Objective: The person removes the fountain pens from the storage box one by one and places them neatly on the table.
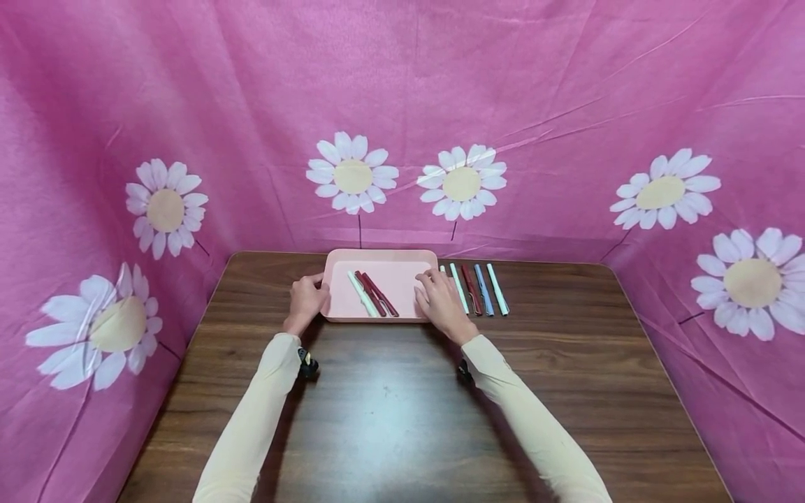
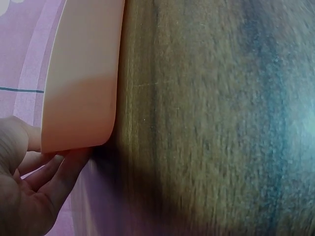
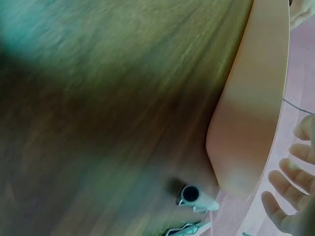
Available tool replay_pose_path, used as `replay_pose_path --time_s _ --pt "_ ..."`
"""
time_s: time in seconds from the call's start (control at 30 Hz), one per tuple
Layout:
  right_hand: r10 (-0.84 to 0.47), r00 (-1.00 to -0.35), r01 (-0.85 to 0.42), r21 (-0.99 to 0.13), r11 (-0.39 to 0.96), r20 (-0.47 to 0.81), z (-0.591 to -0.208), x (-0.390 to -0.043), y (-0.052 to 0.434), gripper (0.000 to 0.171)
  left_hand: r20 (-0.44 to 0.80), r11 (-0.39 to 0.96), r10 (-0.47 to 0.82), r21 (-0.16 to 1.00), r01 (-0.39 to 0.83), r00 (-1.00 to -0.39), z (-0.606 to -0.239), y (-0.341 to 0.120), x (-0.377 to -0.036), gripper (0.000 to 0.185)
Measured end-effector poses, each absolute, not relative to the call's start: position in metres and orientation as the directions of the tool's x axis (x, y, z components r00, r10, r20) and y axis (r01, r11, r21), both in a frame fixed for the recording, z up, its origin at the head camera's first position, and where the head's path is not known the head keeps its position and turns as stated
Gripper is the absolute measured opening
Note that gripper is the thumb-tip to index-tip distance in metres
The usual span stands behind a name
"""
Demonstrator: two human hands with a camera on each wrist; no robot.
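A shallow pink tray (image 1: 336,293) lies near the table's back edge. Inside it are a mint green pen (image 1: 358,288) and two dark red pens (image 1: 381,295), side by side at a slant. My left hand (image 1: 306,300) grips the tray's left end; in the left wrist view its thumb is at the rim and the fingers reach below the wall (image 2: 81,83). Over the tray's right end is my right hand (image 1: 443,306), fingers apart and loosely bent. The right wrist view shows nothing held in those fingers (image 3: 281,186).
Right of the tray several pens stand in a row: mint green (image 1: 459,286), dark red (image 1: 471,290), blue (image 1: 483,290) and mint green (image 1: 498,288). My right hand partly hides the leftmost pen. A pink flowered cloth (image 1: 402,84) surrounds the brown wooden table (image 1: 566,391).
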State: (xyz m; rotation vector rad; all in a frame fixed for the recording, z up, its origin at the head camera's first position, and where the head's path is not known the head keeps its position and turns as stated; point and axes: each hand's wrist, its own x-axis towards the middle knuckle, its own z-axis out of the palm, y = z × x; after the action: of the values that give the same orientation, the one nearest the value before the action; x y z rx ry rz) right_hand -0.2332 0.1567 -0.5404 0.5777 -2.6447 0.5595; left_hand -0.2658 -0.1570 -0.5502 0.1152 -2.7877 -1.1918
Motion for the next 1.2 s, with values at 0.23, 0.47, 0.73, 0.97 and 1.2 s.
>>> replay_pose_path --time_s 0.23,0.47,0.73,0.97,1.2 --pt "-0.275 -0.874 -0.409 -0.300 0.862 0.401 -0.541 -0.235 0.144 0.032 0.062 0.690 -0.104 0.724 -0.027 -0.993 -0.549 -0.155 -0.265 0.038" --pt "-0.292 -0.855 -0.445 -0.319 0.837 0.427 -0.548 -0.238 0.130 0.031 0.048 0.690 -0.105 0.723 -0.038 -0.993 -0.548 -0.153 -0.264 0.039" --pt "-0.249 -0.937 -0.338 -0.444 0.830 0.246 -0.547 -0.235 0.113 0.029 0.045 0.685 -0.108 0.727 -0.042 -0.993 -0.549 -0.154 -0.264 0.039" --pt "-0.277 -0.949 -0.315 -0.476 0.821 0.151 -0.549 -0.233 0.101 0.032 0.046 0.693 -0.108 0.720 -0.042 -0.993 -0.549 -0.154 -0.265 0.040" --pt "-0.300 -0.948 -0.311 -0.491 0.814 0.103 -0.547 -0.235 0.094 0.033 0.052 0.694 -0.107 0.719 -0.038 -0.993 -0.550 -0.155 -0.265 0.039"
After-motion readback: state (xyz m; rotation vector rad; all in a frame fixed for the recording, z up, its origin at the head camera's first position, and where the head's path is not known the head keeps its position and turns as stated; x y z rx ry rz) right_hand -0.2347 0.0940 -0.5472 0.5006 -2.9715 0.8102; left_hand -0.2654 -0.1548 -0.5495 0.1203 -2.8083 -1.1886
